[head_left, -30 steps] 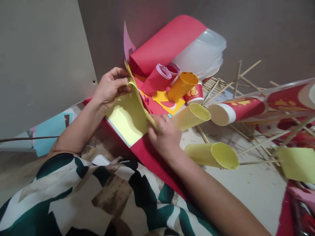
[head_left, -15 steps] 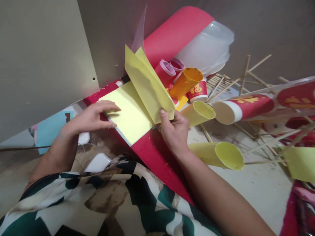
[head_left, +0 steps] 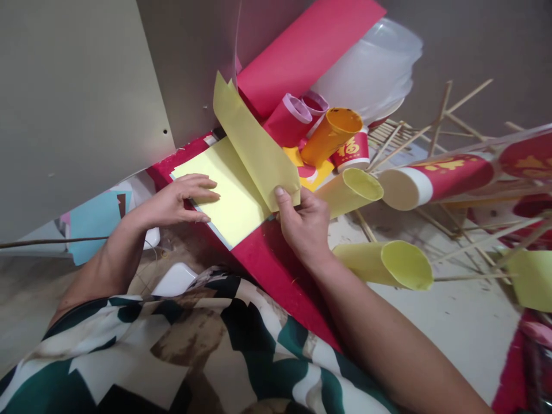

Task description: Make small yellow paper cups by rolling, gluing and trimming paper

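Observation:
In my right hand (head_left: 304, 221), the thumb and fingers pinch the near corner of a folded yellow paper sheet (head_left: 254, 144), which stands up at a slant. Beneath it lies a stack of pale yellow paper (head_left: 228, 213) on a red-covered surface (head_left: 276, 259). My left hand (head_left: 185, 201) rests on the stack's left edge, fingers spread and stretched over the top sheet. Right of my right hand are two yellow paper tubes, an upper one (head_left: 362, 187) and a lower one (head_left: 405, 264).
Behind the papers lie a rolled red sheet (head_left: 302, 52), pink-rimmed red tubes (head_left: 288, 118), an orange cup (head_left: 334, 135) and a red paper cup (head_left: 353, 149). Thin wooden sticks (head_left: 444, 115) stick out at the right. A grey panel (head_left: 77, 98) rises at the left.
My left hand has come down onto the stack and a little to the right. The folded yellow sheet has tipped slightly left in my right hand. The view has shifted a little.

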`<control>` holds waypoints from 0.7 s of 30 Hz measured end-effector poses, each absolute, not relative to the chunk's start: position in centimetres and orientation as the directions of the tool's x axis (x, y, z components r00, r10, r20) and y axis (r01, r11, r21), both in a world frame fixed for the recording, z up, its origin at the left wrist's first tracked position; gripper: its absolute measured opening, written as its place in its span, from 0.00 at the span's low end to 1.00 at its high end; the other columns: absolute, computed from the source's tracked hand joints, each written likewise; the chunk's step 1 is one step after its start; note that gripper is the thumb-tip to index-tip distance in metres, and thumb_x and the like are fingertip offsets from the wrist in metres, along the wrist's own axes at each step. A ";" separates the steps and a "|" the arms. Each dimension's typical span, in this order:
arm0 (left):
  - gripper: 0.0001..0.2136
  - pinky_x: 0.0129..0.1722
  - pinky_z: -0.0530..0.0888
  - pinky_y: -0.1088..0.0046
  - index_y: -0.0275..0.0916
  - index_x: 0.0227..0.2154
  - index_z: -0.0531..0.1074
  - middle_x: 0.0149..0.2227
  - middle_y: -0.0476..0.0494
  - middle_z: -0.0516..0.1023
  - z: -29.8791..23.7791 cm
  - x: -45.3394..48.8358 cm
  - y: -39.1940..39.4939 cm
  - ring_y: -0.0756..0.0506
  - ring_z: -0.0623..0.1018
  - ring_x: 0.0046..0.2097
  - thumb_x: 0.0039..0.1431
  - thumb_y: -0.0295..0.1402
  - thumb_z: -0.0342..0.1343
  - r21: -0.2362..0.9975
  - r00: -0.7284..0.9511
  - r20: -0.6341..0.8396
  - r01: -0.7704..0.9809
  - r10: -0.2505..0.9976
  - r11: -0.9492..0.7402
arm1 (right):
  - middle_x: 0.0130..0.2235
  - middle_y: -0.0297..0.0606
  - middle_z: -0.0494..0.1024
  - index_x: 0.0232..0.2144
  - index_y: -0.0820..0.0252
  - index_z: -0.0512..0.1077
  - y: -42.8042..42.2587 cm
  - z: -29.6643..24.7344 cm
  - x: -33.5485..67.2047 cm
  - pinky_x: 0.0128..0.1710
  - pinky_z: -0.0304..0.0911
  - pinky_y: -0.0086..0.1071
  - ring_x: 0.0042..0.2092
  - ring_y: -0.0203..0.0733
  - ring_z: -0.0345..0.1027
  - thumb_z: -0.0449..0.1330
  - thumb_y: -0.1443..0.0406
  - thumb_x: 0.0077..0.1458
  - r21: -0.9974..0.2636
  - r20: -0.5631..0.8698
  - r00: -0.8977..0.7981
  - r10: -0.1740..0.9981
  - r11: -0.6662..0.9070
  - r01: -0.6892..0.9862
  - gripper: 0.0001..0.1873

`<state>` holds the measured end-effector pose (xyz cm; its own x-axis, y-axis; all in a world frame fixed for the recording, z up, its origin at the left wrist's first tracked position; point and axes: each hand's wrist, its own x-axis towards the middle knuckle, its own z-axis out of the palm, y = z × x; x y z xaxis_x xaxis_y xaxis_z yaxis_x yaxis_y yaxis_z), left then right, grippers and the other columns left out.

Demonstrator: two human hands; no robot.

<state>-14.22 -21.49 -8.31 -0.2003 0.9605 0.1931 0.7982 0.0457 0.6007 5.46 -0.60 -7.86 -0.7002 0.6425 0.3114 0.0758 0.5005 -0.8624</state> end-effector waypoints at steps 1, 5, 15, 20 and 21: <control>0.30 0.68 0.62 0.47 0.42 0.54 0.77 0.63 0.35 0.73 -8.3 -14.2 -21.4 0.34 0.67 0.67 0.57 0.58 0.61 0.568 -0.183 0.178 0.822 0.967 0.051 | 0.19 0.26 0.61 0.22 0.57 0.63 -0.6 -7.9 5.5 0.24 0.50 0.30 0.21 0.31 0.53 0.57 0.50 0.60 -0.857 0.310 -0.702 0.641 0.509 0.085 0.22; 0.33 0.68 0.59 0.47 0.44 0.56 0.76 0.66 0.36 0.69 -8.4 -13.9 -20.9 0.33 0.65 0.68 0.55 0.62 0.59 0.508 -0.157 0.157 0.860 0.975 0.056 | 0.20 0.28 0.63 0.22 0.57 0.64 -0.5 -8.2 5.5 0.26 0.54 0.30 0.23 0.32 0.56 0.56 0.53 0.61 -0.825 0.342 -0.716 0.609 0.559 0.081 0.19; 0.19 0.56 0.68 0.57 0.46 0.46 0.81 0.50 0.41 0.79 -8.3 -13.5 -20.4 0.37 0.75 0.53 0.60 0.52 0.62 0.552 -0.213 0.215 0.832 0.953 0.061 | 0.37 0.40 0.82 0.57 0.63 0.69 -2.3 -7.8 7.0 0.30 0.61 0.33 0.30 0.40 0.71 0.61 0.54 0.59 -0.490 0.223 -0.928 0.298 0.857 0.158 0.28; 0.15 0.53 0.70 0.58 0.44 0.49 0.80 0.49 0.41 0.81 -8.8 -13.1 -19.6 0.37 0.76 0.51 0.61 0.41 0.60 0.559 -0.294 0.304 0.825 0.906 0.080 | 0.42 0.43 0.79 0.44 0.62 0.72 -3.8 -6.4 7.7 0.29 0.55 0.33 0.40 0.47 0.73 0.64 0.52 0.58 -0.243 0.122 -0.990 0.069 0.969 0.038 0.21; 0.16 0.53 0.71 0.57 0.44 0.49 0.79 0.49 0.41 0.81 -8.9 -13.0 -19.5 0.37 0.76 0.51 0.61 0.41 0.60 0.547 -0.302 0.303 0.831 0.904 0.094 | 0.41 0.43 0.78 0.41 0.62 0.73 -4.0 -6.3 7.7 0.28 0.53 0.33 0.41 0.47 0.73 0.63 0.53 0.59 -0.200 0.093 -0.994 0.056 0.979 0.036 0.18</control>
